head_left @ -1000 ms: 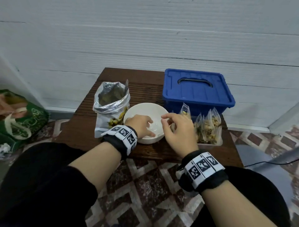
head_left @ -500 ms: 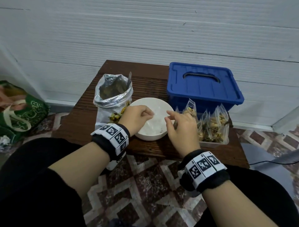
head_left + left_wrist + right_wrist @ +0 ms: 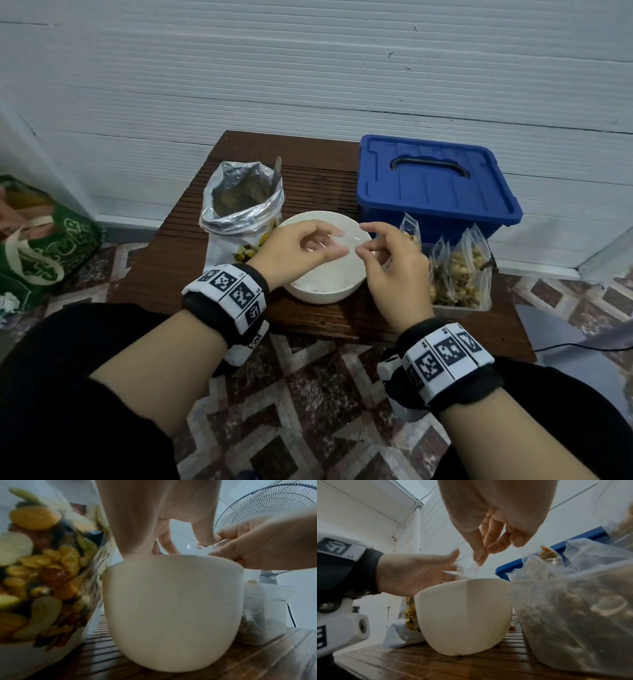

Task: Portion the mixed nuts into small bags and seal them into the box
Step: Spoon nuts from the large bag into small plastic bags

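Both hands are over the white bowl, pulling at a small clear bag between them. The left hand pinches one edge with thumb and fingers, and the right hand pinches the other. The big foil nut bag stands just left of the bowl with a spoon handle sticking out. Filled bags sit in a clear tub on the right, crowding the right wrist. The blue box is behind them, lid on. There's a green bag on the floor and a fan off to the side.
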Motion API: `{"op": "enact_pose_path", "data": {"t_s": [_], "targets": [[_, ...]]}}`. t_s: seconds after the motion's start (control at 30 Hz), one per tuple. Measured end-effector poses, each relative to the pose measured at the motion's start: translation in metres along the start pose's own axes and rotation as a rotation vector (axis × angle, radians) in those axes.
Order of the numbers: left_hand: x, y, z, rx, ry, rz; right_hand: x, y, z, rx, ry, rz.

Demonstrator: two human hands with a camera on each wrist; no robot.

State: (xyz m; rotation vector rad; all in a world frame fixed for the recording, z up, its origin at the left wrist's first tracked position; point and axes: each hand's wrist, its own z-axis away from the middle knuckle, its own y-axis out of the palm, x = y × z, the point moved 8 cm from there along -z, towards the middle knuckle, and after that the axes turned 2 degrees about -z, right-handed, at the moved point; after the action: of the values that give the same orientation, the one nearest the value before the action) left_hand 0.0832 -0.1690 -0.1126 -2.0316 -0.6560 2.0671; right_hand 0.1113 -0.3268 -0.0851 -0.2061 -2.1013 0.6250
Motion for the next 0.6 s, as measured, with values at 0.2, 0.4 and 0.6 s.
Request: {"op": "enact_pose_path", "data": {"t_s": [0.2,0.4,0.6], "targets": [[-0.010,-0.015,0.001,-0.209,-0.011,0.243,-0.009,0.008,0.003,0.080,0.113,-0.077],[-0.007,-0.015,0.002,-0.260,-0.072,0.316,-0.013,0.002,-0.001,0.058,0.190,-0.232],[0.005,-0.007,-0.001,-0.225,-0.163,0.286,-0.013,-0.013,-0.005,0.013,0.188,-0.242]]}}
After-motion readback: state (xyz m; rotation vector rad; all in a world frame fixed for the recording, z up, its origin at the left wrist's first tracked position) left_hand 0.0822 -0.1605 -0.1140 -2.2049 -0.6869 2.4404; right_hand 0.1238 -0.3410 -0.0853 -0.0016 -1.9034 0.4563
